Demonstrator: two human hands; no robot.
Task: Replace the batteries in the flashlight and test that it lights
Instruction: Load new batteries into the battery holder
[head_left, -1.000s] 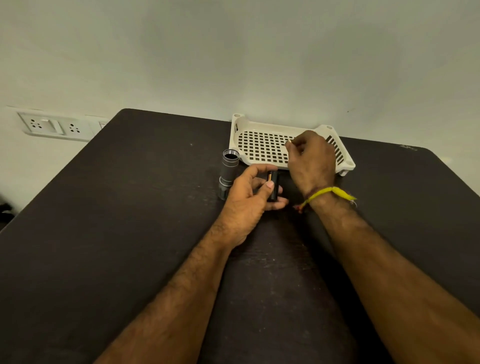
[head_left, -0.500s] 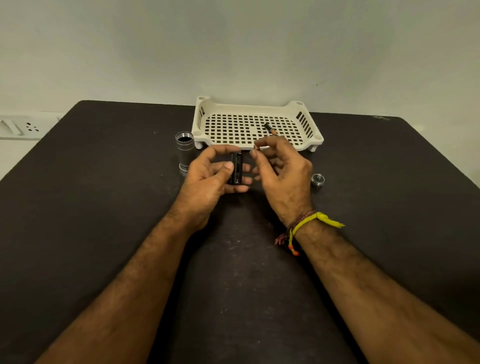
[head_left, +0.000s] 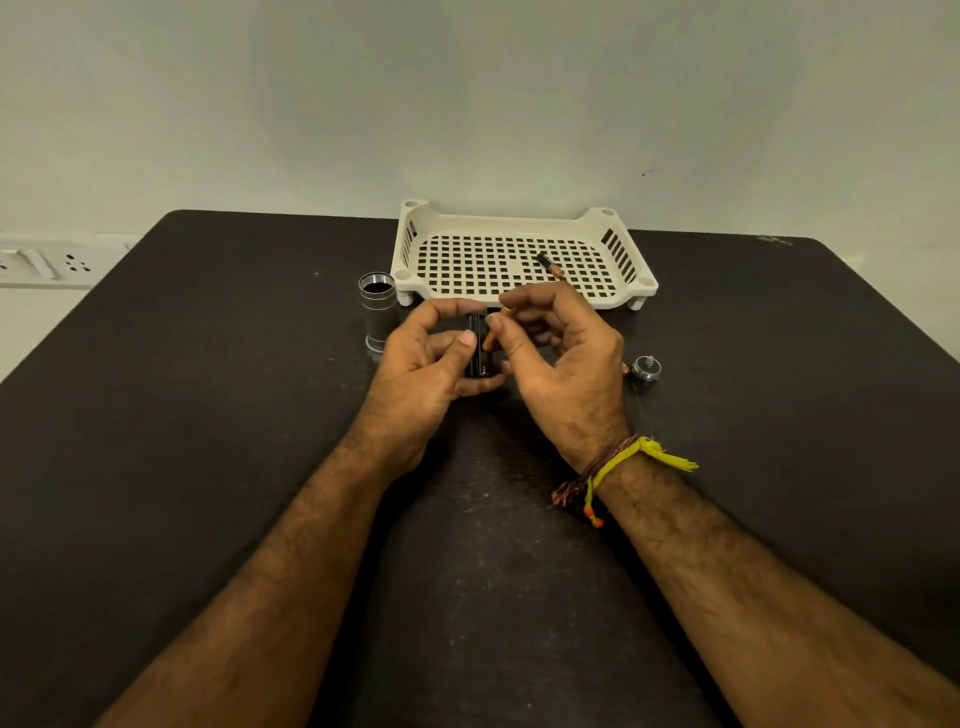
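1. Landmark: the white perforated tray at the far edge of the table. Everything else is placed relative to it.
2. Our left hand, just in front of the tray's near rim, is closed on the black battery holder. We hold it upright, thumb on the near face and fingers behind (probably so an open slot faces our other hand).
3. Our right hand, also just in front of the tray, pinches a copper-topped battery between thumb and forefinger. The battery is pressed against the holder's side. We read this as seating a cell; whether it is fully in, we cannot tell.
4. The flashlight body stands upright just off the tray's front-left corner, open end up (stable, and ready to take the loaded holder).
5. The end cap lies in front of the tray's front-right corner, near our right wrist side, apart from the body, so it's off the work path but in reach.
6. One more battery lies inside the tray, right of centre. The tray keeps loose cells from rolling. Old or new, we cannot tell.
7. Judgement: mid-task. Still to do: finish loading, insert the holder, screw on the cap, test the light.
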